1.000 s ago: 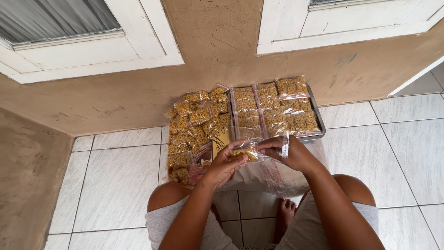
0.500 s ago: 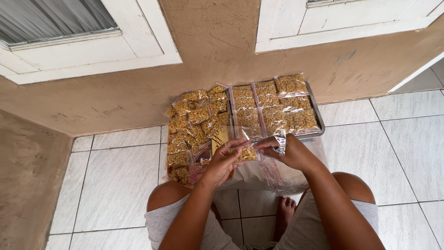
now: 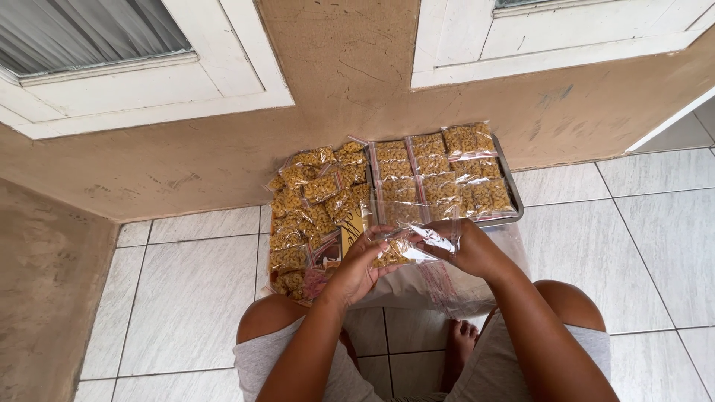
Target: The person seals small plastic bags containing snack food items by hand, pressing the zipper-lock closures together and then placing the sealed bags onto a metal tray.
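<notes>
A small clear zip bag of yellow snack pieces (image 3: 406, 248) is held between both my hands above my knees. My left hand (image 3: 357, 269) grips its left end and my right hand (image 3: 469, 249) pinches its right end near the top strip. Just beyond the hands a metal tray (image 3: 510, 175) carries neat rows of filled bags (image 3: 439, 175). A loose heap of the same filled bags (image 3: 313, 201) lies to the tray's left. A larger clear plastic bag (image 3: 447, 286) sits under my hands.
I sit on a white tiled floor (image 3: 186, 298) with bare knees and a foot (image 3: 458, 342) showing. A tan wall (image 3: 350, 82) with two white window frames rises right behind the tray. A step or ledge edge lies at far right.
The small bag has dropped slightly lower between my hands and turned a little. My hands stay in the same place above the big plastic bag.
</notes>
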